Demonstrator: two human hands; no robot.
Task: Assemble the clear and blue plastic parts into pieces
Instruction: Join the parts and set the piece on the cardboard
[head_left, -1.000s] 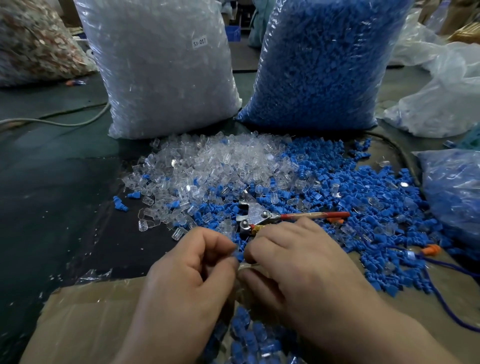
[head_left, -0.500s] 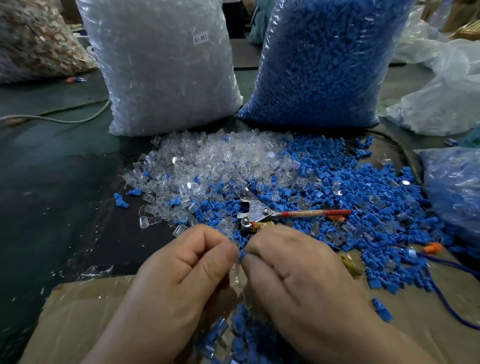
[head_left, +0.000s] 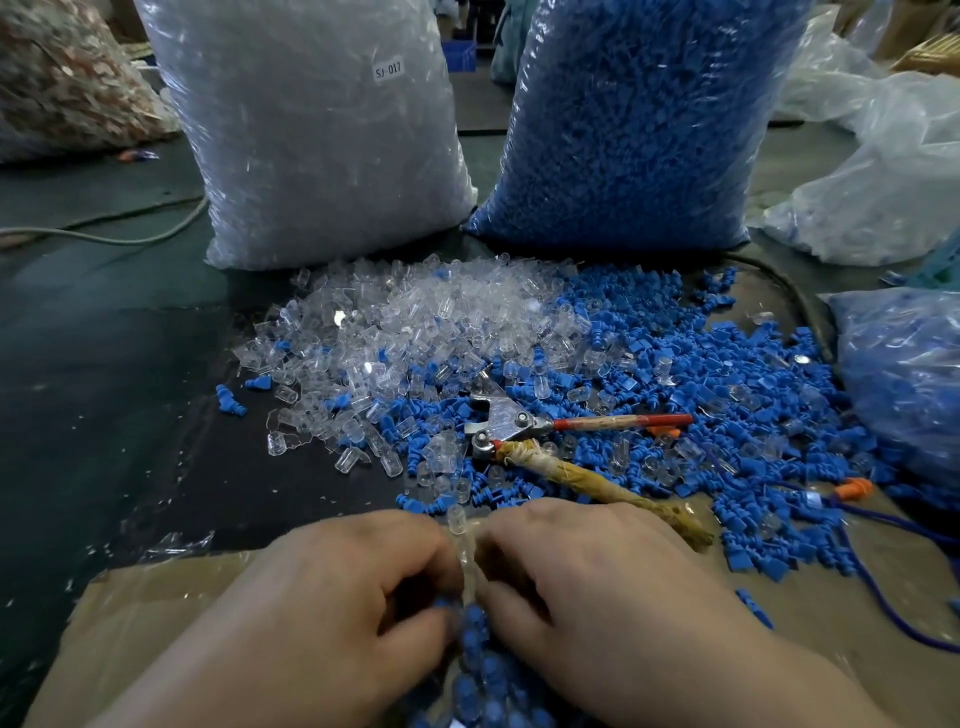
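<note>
A clear part (head_left: 457, 519) stands up in the narrow gap where the two hands meet, its rounded end poking out above the knuckles. The left hand (head_left: 337, 597) and right hand (head_left: 597, 587) press in on it from either side with curled fingers, gripping it between them. The fingertips themselves are tucked under and cannot be seen.

Both hands lie palm down, knuckles up, low over a sheet of cardboard (head_left: 130, 623), with the wrists angling in from the bottom corners. Just below the gap, between the hands, sits a heap of finished pieces (head_left: 483, 675), blue with clear.

Beyond the hands, a pile of clear parts (head_left: 415, 322) merges on its right into a spread of blue parts (head_left: 701, 389). A pair of pliers (head_left: 519, 423) lies where the two piles meet.
</note>
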